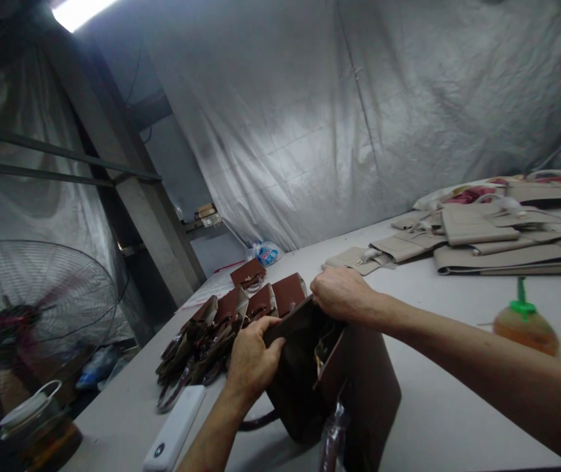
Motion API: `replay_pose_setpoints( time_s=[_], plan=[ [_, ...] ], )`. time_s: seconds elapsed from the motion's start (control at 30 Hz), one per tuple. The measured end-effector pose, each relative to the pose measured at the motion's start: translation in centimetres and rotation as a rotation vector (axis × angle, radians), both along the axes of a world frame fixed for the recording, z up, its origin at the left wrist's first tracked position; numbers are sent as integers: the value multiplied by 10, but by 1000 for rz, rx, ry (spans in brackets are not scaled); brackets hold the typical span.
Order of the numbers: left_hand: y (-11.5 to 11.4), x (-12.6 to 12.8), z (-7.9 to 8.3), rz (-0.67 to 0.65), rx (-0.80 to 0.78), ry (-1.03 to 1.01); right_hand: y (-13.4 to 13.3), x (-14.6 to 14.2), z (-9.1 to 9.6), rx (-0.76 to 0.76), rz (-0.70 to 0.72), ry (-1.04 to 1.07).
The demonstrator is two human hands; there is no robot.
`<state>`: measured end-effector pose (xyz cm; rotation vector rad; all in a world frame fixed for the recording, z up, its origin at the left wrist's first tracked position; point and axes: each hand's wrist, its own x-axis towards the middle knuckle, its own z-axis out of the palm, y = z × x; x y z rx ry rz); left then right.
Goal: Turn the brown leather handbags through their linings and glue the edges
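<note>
Brown bag (376, 387): gapes open, lower centre of the frame.
Left hand (253, 357): clasps the rim's left end, fingers and thumb closed.
Right hand (340, 295): grips the same rim farther right.
Heaped bags (229, 308): lie left of frame centre.

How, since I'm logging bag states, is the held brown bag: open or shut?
Open: the bag gapes, its inside partly showing below the right hand.

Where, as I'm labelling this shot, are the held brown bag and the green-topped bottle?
Held brown bag (366, 387): head view, on its brown panel.
Green-topped bottle (526, 331): head view, on its orange body.
</note>
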<state>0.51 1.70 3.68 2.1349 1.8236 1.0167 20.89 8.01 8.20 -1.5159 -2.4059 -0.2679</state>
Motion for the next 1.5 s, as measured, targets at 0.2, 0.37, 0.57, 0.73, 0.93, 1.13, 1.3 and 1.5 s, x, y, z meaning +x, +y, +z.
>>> replay_pose_setpoints(
  time_s=[0.2,0.37,0.57,0.73,0.93,1.13,1.3,1.5],
  plan=[
    [1,4,-4,11,95,-24,2,1,-2,25,26,2],
    [2,4,-5,-9,87,-74,7,8,-3,137,142,44],
    [6,-9,-11,-28,77,-281,26,14,-7,-35,244,65],
    [1,-28,-24,-102,-88,-643,29,15,-10,0,221,73],
    [-5,-32,-30,-81,-75,-736,32,14,-14,33,207,79],
    [-10,-29,-33,-33,-23,-724,32,15,-17,27,237,128],
    [-7,-24,-16,0,-24,-544,25,17,-14,35,219,117],
    [0,-16,11,-30,-91,-208,17,20,-10,28,200,95]
  ],
)
